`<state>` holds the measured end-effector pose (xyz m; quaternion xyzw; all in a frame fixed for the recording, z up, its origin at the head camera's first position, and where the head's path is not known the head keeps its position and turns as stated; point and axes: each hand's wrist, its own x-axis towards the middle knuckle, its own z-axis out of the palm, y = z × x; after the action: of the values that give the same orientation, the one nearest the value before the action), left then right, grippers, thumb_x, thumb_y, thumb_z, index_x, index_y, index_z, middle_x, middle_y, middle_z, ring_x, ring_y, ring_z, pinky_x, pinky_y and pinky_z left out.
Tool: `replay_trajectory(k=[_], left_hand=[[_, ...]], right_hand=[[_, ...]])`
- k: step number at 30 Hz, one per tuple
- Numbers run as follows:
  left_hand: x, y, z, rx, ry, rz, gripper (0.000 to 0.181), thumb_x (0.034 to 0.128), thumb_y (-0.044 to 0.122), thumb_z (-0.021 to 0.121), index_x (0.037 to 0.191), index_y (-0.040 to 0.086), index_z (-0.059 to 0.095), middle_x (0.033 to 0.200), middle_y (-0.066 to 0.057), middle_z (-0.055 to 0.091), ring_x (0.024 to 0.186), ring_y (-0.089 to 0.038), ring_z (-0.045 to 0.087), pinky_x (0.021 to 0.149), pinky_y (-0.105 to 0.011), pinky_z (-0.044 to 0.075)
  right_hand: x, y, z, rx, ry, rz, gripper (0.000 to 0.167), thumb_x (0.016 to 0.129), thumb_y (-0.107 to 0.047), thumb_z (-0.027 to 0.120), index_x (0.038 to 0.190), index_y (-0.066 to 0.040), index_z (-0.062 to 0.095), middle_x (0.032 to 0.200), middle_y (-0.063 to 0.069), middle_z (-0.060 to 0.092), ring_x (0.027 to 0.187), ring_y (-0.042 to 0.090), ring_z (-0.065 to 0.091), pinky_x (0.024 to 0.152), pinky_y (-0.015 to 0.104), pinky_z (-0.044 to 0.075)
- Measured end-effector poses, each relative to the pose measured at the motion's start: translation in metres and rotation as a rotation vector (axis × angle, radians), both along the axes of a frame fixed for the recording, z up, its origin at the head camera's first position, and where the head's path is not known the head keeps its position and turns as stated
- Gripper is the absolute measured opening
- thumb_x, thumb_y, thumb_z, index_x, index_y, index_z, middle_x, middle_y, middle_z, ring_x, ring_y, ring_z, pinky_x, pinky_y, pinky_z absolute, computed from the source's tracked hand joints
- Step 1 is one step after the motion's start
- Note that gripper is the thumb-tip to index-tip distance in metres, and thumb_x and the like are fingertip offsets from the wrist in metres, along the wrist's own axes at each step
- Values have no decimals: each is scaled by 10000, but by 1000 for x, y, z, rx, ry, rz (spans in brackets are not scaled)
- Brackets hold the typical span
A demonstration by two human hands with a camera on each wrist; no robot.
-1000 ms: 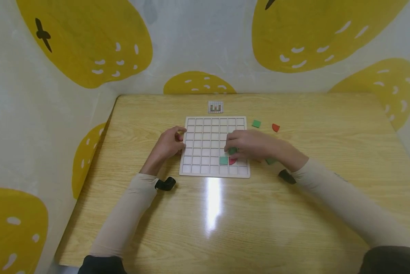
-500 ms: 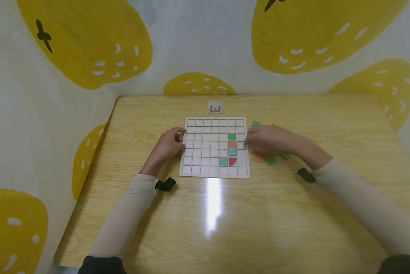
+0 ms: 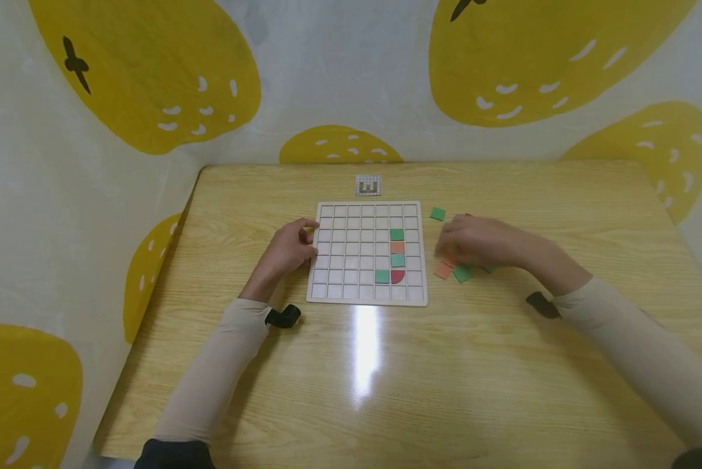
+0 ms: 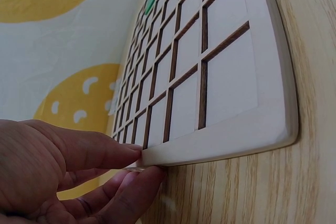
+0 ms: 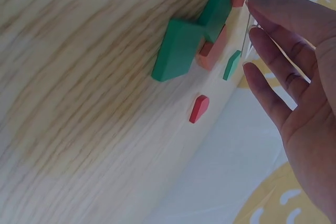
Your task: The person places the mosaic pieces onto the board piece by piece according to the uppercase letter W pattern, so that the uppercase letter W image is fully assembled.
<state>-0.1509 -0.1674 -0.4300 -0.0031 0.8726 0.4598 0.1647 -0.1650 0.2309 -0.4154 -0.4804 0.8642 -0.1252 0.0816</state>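
Note:
The white square grid board [image 3: 367,302] lies on the table with three green tiles [image 3: 396,234], an orange tile [image 3: 397,247] and a red rounded tile [image 3: 397,277] in its right part. My left hand [image 3: 283,247] touches the board's left edge with thumb and fingertip; in the left wrist view these fingertips meet the board's rim [image 4: 273,77]. Right of the board, my right hand [image 3: 482,242] is over loose tiles, hiding some. The right wrist view shows the right hand [image 5: 310,72] with fingers spread and nothing visibly held, beside green tiles [image 5: 178,51] and orange tiles [image 5: 212,51].
A small patterned card [image 3: 368,185] lies behind the board. A single green tile [image 3: 437,213] is near the board's back right corner, and a red rounded tile [image 5: 199,109] lies apart from the loose group. A patterned sheet hangs behind the wooden table [image 3: 421,378].
My right hand has moved right, off the board to the loose tiles, uncovering tiles on the grid. The left hand keeps its place at the board's edge.

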Motion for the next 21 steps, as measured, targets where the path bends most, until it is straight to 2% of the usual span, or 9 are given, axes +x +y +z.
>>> replay_trajectory(k=[6,12,21], left_hand=[[0,0,-1,-3,3,2,564,863,-85,665,1400,42,544,990,-127,528,787,-224,536,625,-334,551],[-1,0,-2,-11,7,4,556,865,-78,670,1393,50,549,987,-121,532,793,-227,534,614,-313,536],[-1,-1,-2,-8,-5,0,561,880,-76,662,1411,57,537,997,-122,524,780,-224,534,623,-317,533]], right_hand=[[0,5,-3,-36,22,24,218,842,6,773,1010,-133,766,991,-27,710,925,195,581,795,389,518],[0,6,-5,-24,27,6,217,841,8,768,1001,-139,762,971,-23,698,888,181,551,756,365,497],[-4,6,-11,-44,152,7,147,863,-88,785,994,-151,766,909,-38,693,807,167,545,689,330,480]])
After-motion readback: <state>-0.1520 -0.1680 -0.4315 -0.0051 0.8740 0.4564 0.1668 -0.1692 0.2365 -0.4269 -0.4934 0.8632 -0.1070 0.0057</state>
